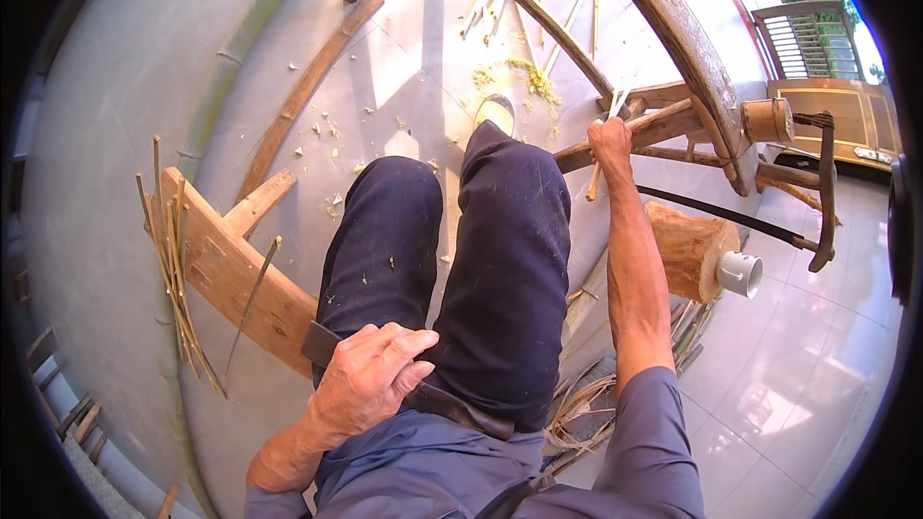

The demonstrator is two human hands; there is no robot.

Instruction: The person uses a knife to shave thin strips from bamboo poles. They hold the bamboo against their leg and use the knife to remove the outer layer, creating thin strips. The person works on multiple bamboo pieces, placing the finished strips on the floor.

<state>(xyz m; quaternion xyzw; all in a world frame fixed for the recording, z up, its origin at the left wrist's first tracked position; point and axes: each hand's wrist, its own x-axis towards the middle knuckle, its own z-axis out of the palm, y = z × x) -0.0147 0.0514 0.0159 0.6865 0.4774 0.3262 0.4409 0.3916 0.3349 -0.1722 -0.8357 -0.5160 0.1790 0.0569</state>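
My right hand (611, 148) is closed around thin pale strips (618, 102), probably split bamboo, whose lower end sticks out below the fist. My left hand (375, 375) is over my lap with curled fingers, thumb near the forefinger. Beside its wrist side shows a flat dark piece (321, 343), like a blade. A dark brown strip (461, 407), possibly leather or a handle, crosses my lap on its other side. Whether the left hand grips either cannot be told. Several thin sticks (173, 267) lie across the end of a wooden bench (245, 281) at the left.
At right are a frame saw (721, 213), a log section (685, 249), a white plastic pipe piece (741, 274) and curved wooden beams (670, 21). A green bamboo pole (231, 58) runs along the left. Coiled strips (580, 404) lie low right; shavings (537, 79) litter the floor.
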